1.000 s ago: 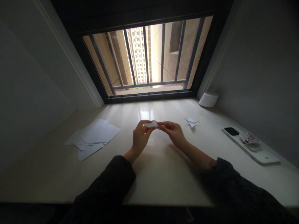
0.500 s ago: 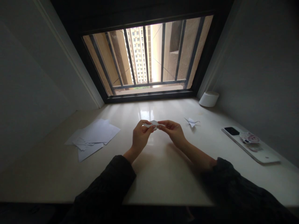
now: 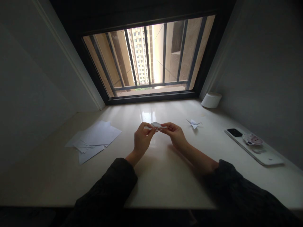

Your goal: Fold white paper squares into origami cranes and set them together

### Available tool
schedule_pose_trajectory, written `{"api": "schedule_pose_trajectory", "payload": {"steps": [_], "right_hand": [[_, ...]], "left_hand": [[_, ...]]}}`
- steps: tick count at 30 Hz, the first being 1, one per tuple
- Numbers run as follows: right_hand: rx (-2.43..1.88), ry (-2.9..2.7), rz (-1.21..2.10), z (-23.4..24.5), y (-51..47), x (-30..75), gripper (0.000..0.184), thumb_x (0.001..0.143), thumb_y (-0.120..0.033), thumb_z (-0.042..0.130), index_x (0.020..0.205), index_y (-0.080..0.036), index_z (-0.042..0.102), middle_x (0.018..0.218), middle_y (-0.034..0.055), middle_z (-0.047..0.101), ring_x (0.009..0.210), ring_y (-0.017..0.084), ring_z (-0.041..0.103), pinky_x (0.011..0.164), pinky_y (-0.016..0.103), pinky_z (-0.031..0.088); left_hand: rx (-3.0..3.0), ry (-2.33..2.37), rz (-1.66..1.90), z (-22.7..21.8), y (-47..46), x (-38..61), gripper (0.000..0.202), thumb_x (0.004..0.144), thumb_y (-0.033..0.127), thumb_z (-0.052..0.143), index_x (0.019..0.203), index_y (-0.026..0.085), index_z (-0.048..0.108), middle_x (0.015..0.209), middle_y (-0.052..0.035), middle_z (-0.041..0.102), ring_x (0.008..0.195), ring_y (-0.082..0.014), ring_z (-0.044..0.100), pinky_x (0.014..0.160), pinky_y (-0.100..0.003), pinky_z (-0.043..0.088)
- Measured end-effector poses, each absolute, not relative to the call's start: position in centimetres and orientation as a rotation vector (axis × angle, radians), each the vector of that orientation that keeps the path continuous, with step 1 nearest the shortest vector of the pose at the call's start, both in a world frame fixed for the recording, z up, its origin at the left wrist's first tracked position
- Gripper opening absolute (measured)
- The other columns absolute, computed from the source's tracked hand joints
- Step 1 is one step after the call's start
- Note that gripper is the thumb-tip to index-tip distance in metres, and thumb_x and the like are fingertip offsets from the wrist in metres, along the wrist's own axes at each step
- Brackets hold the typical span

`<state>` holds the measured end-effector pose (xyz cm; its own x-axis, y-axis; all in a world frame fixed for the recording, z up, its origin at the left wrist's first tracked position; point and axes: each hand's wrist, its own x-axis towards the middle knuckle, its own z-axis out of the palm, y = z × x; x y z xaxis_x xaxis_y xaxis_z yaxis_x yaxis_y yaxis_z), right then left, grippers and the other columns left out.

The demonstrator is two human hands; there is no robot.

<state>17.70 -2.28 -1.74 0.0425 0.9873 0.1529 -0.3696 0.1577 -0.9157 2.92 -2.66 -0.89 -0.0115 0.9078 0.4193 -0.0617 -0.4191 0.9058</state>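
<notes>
A small folded piece of white paper (image 3: pixel 155 124) is held up between my two hands, above the middle of the pale countertop (image 3: pixel 165 176). My left hand (image 3: pixel 142 137) pinches its left side between thumb and fingers. On the other side my right hand (image 3: pixel 174 134) grips the paper's right part with thumb and index finger. The fingertips cover much of the folds. To the right of my right hand, a finished-looking white paper crane (image 3: pixel 194 124) rests on the countertop.
Loose white paper sheets (image 3: pixel 97 135) lie in a pile at the left. A phone (image 3: pixel 258 151) with a cartoon-face grip (image 3: pixel 252 139) lies face down at the right. A white rounded object (image 3: pixel 211 100) stands in the back right corner, beside the barred window (image 3: pixel 149 60).
My right hand has shifted slightly, and a little more of the paper's top shows between the hands. Both hands keep hold of it.
</notes>
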Motion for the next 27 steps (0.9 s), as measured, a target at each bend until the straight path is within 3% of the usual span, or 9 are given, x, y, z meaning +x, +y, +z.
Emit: {"api": "schedule_pose_trajectory", "payload": {"steps": [6, 12, 17, 21, 27], "right_hand": [[-0.824, -1.044, 1.267, -1.24, -2.33, 17.93, 0.031, 0.056, -0.03, 0.082, 0.085, -0.02, 0.073, 0.071, 0.0016, 0.073, 0.068, 0.017, 0.067, 0.077, 0.036, 0.052], [-0.787, -1.067, 1.255, -0.9, -2.44, 18.02, 0.027, 0.059, -0.035, 0.081, 0.077, -0.019, 0.07, 0.069, 0.0017, 0.072, 0.069, 0.019, 0.069, 0.08, 0.038, 0.052], [-0.781, -1.136, 1.259, -0.81, -2.45, 18.28, 0.038, 0.063, -0.039, 0.079, 0.093, -0.02, 0.065, 0.076, 0.003, 0.074, 0.076, 0.021, 0.07, 0.084, 0.041, 0.051], [-0.754, -1.195, 1.212, -1.03, -2.36, 18.37, 0.043, 0.066, -0.04, 0.076, 0.103, -0.022, 0.063, 0.078, 0.0023, 0.072, 0.078, 0.019, 0.069, 0.083, 0.039, 0.051], [-0.803, -1.148, 1.199, -1.39, -2.26, 18.16, 0.039, 0.064, -0.036, 0.078, 0.098, -0.022, 0.065, 0.074, 0.0004, 0.07, 0.072, 0.016, 0.066, 0.077, 0.034, 0.051]], "left_hand": [[1.445, 0.891, 1.523, -0.65, -2.31, 2.63, 0.026, 0.075, 0.031, 0.07, 0.08, 0.019, 0.048, 0.072, -0.0021, 0.071, 0.068, -0.0169, 0.07, 0.063, -0.027, 0.054], [1.381, 0.904, 1.514, -0.37, -2.16, 2.65, 0.028, 0.075, 0.032, 0.07, 0.08, 0.019, 0.045, 0.07, -0.0019, 0.072, 0.066, -0.0169, 0.069, 0.062, -0.028, 0.054], [1.364, 0.924, 1.512, -0.36, -2.05, 2.58, 0.029, 0.074, 0.033, 0.07, 0.08, 0.019, 0.045, 0.07, -0.0019, 0.072, 0.067, -0.0174, 0.07, 0.064, -0.028, 0.055], [1.38, 0.948, 1.495, -0.63, -1.89, 2.45, 0.029, 0.074, 0.035, 0.07, 0.081, 0.019, 0.047, 0.07, -0.0023, 0.071, 0.068, -0.0182, 0.07, 0.065, -0.029, 0.055], [1.495, 0.978, 1.475, -1.32, -1.96, 2.32, 0.025, 0.077, 0.035, 0.067, 0.081, 0.019, 0.048, 0.072, -0.0022, 0.071, 0.071, -0.018, 0.07, 0.067, -0.03, 0.055]]}}
